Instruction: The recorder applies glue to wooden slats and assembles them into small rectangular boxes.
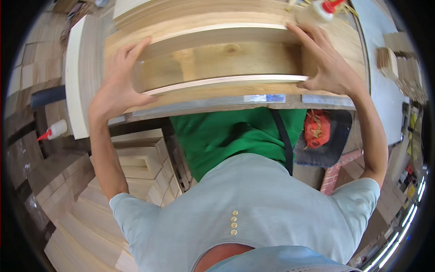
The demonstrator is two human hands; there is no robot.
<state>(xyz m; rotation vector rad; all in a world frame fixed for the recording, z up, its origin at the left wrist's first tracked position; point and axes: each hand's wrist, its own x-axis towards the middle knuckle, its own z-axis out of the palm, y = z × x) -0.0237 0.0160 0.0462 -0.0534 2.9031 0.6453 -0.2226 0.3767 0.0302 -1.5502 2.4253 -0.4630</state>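
A long, shallow, open-topped box of pale wood (pixel 226 80) lies crosswise in front of me on the workbench (pixel 324 100). Its inner bottom shows a knot in the grain. My left hand (pixel 115 77) grips the box's left end, thumb at the near corner and fingers at the far one. At the opposite end my right hand (pixel 333 61) spans the box the same way, thumb by the near wall and fingertips on the far wall. Just beyond my right fingers is a white glue bottle (pixel 312 14) with a red nozzle, slightly blurred.
Long pale boards (pixel 199 11) lie beyond the box. A tall board stack (pixel 86 77) stands at left, with another red-tipped bottle (pixel 57 128) beside it. Wooden boxes (pixel 136 167) are piled low at left. A red bag (pixel 317 127) rests below the bench at right.
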